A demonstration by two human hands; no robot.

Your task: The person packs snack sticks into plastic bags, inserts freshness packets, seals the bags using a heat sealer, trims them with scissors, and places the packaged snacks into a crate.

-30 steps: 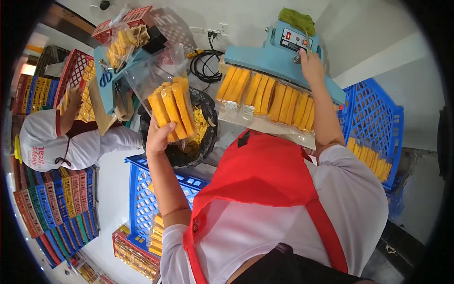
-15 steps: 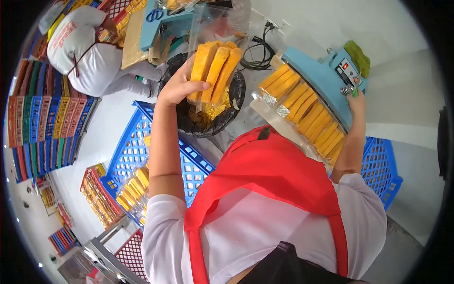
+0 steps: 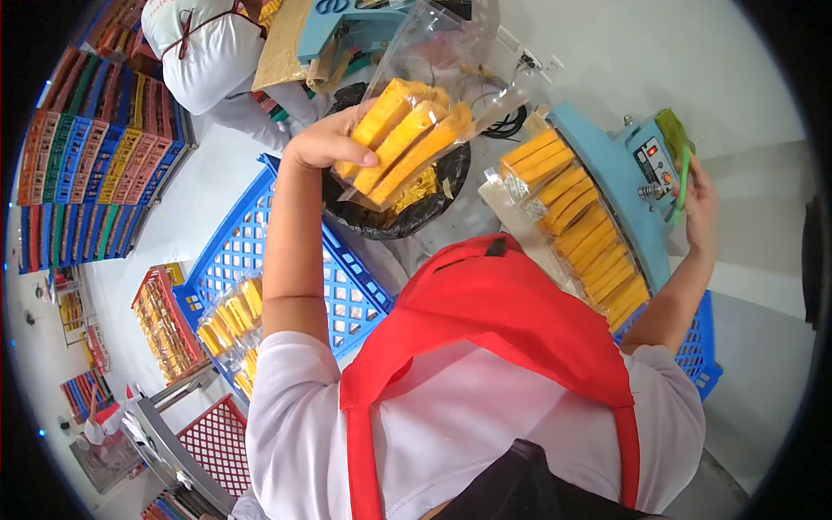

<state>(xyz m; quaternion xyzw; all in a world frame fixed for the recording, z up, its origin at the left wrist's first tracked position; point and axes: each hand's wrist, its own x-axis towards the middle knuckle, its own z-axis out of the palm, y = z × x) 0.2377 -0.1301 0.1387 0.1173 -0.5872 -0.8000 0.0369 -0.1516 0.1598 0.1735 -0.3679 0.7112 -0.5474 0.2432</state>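
The left hand (image 3: 334,143) at 11 o'clock grips a clear bag (image 3: 406,139) of yellow sticks at 12 o'clock, tilted, its thumb across the front and the other fingers mostly hidden behind; the slack upper plastic spreads towards 1 o'clock, so transparent that its edges are hard to trace against the black cable (image 3: 505,124) and the wall. Between 2 and 3 o'clock the right hand (image 3: 702,208) is closed round a slim green tool (image 3: 681,189) – the fingers cover part of it, and I cannot tell what kind it is – beside the panel of a pale blue machine (image 3: 589,165) at 2 o'clock. Filled bags (image 3: 579,224) lie in a row along the machine's near edge, their separate outlines blurred together by glare. Below the held bag, a black-lined bin (image 3: 373,224) is partly covered by it. At 9 o'clock the left forearm cuts across a blue crate (image 3: 347,260), while a second blue crate (image 3: 706,351), between 3 and 4 o'clock, is largely hidden by the right arm. Between 10 and 11 o'clock a person in white (image 3: 204,74) bends forward – head and hands out of sight
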